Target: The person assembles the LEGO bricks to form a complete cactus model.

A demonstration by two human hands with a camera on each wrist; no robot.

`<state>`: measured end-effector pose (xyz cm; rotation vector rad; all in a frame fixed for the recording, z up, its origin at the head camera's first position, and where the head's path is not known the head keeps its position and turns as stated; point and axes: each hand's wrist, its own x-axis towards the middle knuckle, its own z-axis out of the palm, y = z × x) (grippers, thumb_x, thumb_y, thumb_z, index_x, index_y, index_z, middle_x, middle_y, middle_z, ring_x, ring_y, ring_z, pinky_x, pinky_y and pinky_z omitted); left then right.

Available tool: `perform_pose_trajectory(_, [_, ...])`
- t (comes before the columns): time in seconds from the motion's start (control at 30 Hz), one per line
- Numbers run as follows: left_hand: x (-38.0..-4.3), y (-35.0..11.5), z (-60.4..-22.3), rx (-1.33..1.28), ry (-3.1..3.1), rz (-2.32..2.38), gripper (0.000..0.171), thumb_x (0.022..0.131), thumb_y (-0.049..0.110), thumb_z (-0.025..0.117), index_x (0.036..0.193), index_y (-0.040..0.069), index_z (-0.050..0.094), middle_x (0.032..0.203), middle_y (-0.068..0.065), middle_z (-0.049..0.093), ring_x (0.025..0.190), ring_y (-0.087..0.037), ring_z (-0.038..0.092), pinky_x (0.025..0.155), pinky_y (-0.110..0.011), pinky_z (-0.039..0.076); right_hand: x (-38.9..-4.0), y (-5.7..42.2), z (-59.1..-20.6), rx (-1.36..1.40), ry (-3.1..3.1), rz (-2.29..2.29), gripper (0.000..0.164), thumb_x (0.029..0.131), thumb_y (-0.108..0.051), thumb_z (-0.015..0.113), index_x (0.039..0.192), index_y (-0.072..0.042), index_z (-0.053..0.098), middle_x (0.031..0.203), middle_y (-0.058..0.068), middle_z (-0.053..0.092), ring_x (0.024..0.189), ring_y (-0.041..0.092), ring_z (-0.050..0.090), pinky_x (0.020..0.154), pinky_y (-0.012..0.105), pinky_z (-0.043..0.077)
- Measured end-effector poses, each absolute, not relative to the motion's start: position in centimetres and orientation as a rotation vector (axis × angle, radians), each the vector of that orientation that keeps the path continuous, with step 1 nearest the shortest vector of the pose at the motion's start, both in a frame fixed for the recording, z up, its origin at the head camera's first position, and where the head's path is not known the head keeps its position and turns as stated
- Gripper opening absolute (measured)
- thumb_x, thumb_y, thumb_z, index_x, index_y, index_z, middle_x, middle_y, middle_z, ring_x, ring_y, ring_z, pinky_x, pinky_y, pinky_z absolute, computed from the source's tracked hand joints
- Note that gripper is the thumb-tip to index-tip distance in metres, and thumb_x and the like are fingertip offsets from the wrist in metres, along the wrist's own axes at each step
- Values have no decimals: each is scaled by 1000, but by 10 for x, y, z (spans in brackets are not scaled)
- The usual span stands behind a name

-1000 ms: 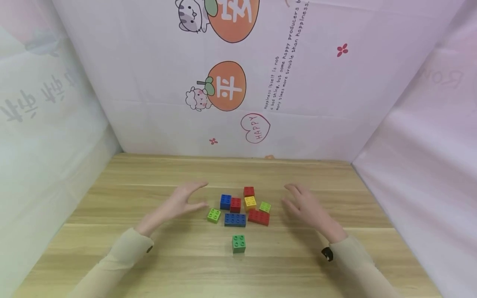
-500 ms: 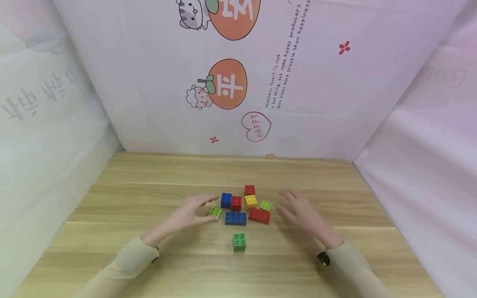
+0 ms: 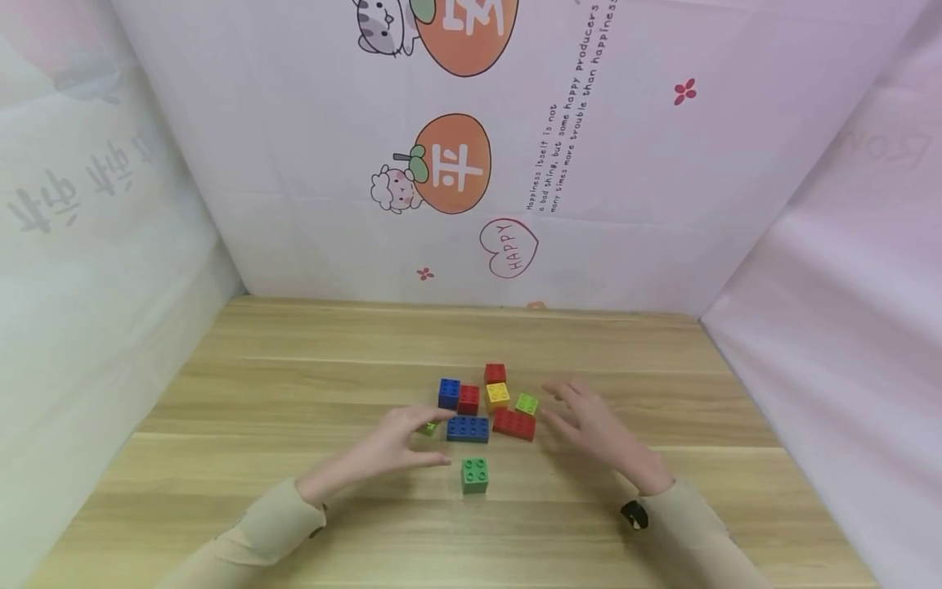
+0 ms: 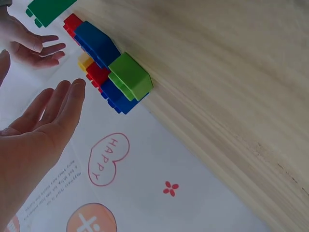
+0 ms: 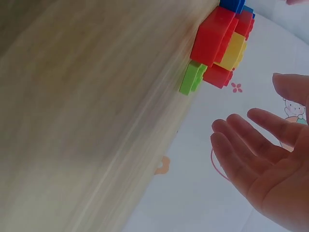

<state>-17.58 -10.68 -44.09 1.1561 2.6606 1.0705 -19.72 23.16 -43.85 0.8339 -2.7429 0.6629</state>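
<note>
My left hand (image 3: 390, 448) is over the table with thumb and fingers spread apart, holding nothing. It partly covers a lime green brick (image 3: 429, 429). Its fingertips reach toward a long blue brick (image 3: 468, 429), and its thumb points at a green brick (image 3: 474, 476) set nearer me. My right hand (image 3: 599, 425), also holding nothing, has relaxed fingers beside a second lime green brick (image 3: 527, 403) and a long red brick (image 3: 514, 424). Behind these sit a small blue brick (image 3: 449, 393), a red brick (image 3: 468, 399), a yellow brick (image 3: 497, 396) and another red brick (image 3: 495, 374).
All the bricks stand on a wooden table (image 3: 294, 352). A white printed cloth (image 3: 603, 262) rises along its back edge, and pale cloth hangs at the left and right sides.
My left hand has moved right and nearer me, passing over the left lime green brick toward the green one. My right hand has shifted slightly left. The bricks stay in place.
</note>
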Motion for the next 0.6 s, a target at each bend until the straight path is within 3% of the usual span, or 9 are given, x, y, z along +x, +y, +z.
perform_pose_trajectory(0.23, [-169,-101,-441,1117,2615,1147,55,85,27,76,129,-1,59,127,-18,66,111,-32,66,95,-41,59,-193,229,-440,831,-2774,693,38,94,-20,68,127,-2,61,122,14,66,105,28,68,86,40,61])
perform_pose_trajectory(0.6, [-159,-91,-445,978,2571,1159,51,86,29,76,127,3,62,127,-11,68,114,-25,65,97,-34,58,-191,225,-445,873,-2782,761,35,93,-15,68,124,1,63,115,16,68,101,29,68,84,42,61])
